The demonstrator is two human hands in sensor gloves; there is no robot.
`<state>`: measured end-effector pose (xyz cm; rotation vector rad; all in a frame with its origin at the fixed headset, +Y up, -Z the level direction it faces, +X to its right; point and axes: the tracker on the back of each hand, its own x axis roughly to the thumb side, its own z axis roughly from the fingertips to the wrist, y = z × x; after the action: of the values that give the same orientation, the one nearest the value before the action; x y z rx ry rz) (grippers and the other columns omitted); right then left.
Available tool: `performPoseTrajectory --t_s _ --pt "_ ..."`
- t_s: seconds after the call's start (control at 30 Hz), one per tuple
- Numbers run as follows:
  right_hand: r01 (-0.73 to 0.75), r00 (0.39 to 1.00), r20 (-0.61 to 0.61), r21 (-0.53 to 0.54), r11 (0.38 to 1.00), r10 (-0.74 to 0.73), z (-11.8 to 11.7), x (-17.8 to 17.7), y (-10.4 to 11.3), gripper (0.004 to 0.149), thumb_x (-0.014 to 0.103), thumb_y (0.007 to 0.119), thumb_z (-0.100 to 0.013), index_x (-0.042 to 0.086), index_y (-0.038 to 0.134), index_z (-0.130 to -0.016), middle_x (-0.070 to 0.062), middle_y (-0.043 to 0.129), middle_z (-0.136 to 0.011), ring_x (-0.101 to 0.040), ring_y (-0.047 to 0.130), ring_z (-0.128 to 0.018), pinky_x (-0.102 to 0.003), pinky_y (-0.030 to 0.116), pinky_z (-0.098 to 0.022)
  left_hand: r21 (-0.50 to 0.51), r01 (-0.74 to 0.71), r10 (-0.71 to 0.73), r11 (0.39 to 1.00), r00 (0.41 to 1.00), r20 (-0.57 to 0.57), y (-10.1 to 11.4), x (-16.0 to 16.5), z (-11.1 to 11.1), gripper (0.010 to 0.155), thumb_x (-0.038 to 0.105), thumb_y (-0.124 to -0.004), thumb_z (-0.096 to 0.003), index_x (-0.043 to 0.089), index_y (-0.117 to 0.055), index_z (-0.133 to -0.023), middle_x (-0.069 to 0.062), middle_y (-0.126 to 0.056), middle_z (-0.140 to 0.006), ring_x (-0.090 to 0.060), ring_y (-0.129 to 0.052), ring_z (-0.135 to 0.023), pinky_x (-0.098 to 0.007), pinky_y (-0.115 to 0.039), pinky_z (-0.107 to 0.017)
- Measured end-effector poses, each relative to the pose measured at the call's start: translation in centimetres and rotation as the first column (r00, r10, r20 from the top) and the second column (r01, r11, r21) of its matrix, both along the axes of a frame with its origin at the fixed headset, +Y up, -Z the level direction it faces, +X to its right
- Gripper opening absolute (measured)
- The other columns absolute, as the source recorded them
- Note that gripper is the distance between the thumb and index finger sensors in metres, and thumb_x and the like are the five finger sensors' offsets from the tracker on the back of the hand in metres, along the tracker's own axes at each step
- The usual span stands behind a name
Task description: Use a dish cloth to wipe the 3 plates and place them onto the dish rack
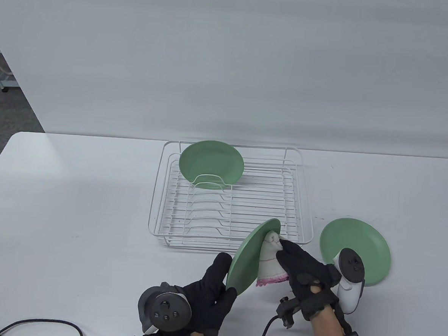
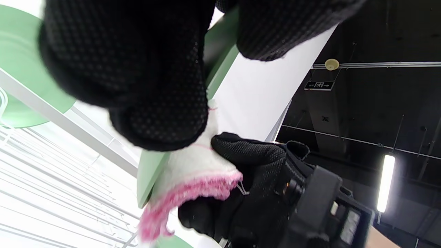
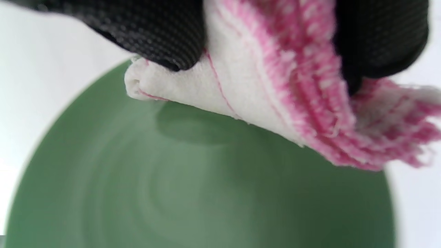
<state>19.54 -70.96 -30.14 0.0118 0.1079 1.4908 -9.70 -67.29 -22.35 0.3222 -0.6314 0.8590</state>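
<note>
White table [image 1: 73,212], pale grey wall [image 1: 230,62] behind; grey carpet [image 1: 7,109] at left — dark ceiling, lit tube light [image 2: 385,182]

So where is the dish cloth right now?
In the table view the dish cloth is near the bottom, right of centre, gripped by the right hand against the tilted plate held by the left hand.

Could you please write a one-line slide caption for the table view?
Left hand holds a tilted green plate while right hand wipes it with a cloth.

A black cable [image 1: 44,322] lies on the white table [image 1: 73,204] at its near-left edge.
</note>
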Motion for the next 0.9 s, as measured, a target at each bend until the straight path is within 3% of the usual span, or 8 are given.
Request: performPoseTrajectory --t_s 0.13,0.27,0.4,0.6,0.73,0.9 --pt "0.098 0.995 -0.031 0.105 0.99 -0.095 0.1 0.0 0.7 0.05 0.033 0.084 -0.04 0.015 0.082 -0.087 -0.021 0.091 -0.08 -0.048 0.092 -0.058 -0.06 0.081 -0.041 -0.019 0.033 -0.032 0.999 0.999 0.038 -0.1 0.3 -0.2 0.078 0.034 -0.081 -0.0473 0.016 -0.034 -0.107 -0.018 -0.066 -0.1 -0.032 -0.113 -0.039 -0.045 -0.098 -0.028" --pt "0.18 0.978 -0.143 0.225 0.957 -0.15 0.3 -0.9 2.0 0.05 0.034 0.084 -0.041 0.016 0.082 -0.087 -0.019 0.091 -0.081 -0.048 0.092 -0.059 -0.06 0.08 -0.042 -0.023 0.071 -0.069 0.997 0.996 0.065 -0.1 0.4 -0.3 0.078 0.034 -0.08 -0.0472 0.017 -0.033 -0.107 -0.018 -0.065 -0.101 -0.032 -0.113 -0.04 -0.044 -0.098 -0.028" --pt "0.213 0.96 -0.24 0.279 0.936 -0.147 0.8 -2.3 3.0 0.05 0.035 0.084 -0.04 0.016 0.083 -0.087 -0.019 0.092 -0.079 -0.047 0.094 -0.057 -0.06 0.082 -0.04 -0.022 0.072 -0.071 0.997 0.994 0.078 -0.1 0.6 -0.2 0.08 0.035 -0.08 -0.0456 0.017 -0.032 -0.107 -0.018 -0.064 -0.101 -0.03 -0.113 -0.043 -0.044 -0.098 -0.03" --pt "0.206 0.918 -0.388 0.291 0.934 -0.081 1.5 -5.0 3.5 0.049 0.034 0.084 -0.04 0.016 0.085 -0.085 -0.018 0.094 -0.076 -0.046 0.095 -0.054 -0.059 0.082 -0.038 -0.039 0.03 -0.028 0.999 0.998 0.055 -0.3 0.3 -0.4 0.081 0.034 -0.078 -0.0438 0.017 -0.03 -0.107 -0.017 -0.063 -0.102 -0.03 -0.113 -0.045 -0.044 -0.098 -0.032" --pt "0.108 0.884 -0.467 0.263 0.959 0.029 1.9 -6.4 3.5 0.048 0.034 0.084 -0.04 0.016 0.086 -0.084 -0.017 0.095 -0.072 -0.046 0.096 -0.05 -0.058 0.083 -0.036 -0.043 -0.042 0.043 0.998 0.998 0.036 -0.1 -0.1 -0.4 0.081 0.034 -0.078 -0.0437 0.016 -0.03 -0.107 -0.018 -0.063 -0.102 -0.03 -0.113 -0.045 -0.044 -0.098 -0.033" --pt "-0.045 0.866 -0.482 0.192 0.98 0.134 2.0 -6.4 3.3 0.046 0.034 0.085 -0.039 0.015 0.088 -0.082 -0.018 0.097 -0.069 -0.045 0.097 -0.045 -0.057 0.083 -0.033 -0.058 -0.122 0.125 0.991 0.991 0.054 -0.1 -0.5 -0.6 0.08 0.03 -0.079 -0.0445 0.014 -0.03 -0.106 -0.02 -0.062 -0.102 -0.034 -0.112 -0.046 -0.048 -0.097 -0.035"
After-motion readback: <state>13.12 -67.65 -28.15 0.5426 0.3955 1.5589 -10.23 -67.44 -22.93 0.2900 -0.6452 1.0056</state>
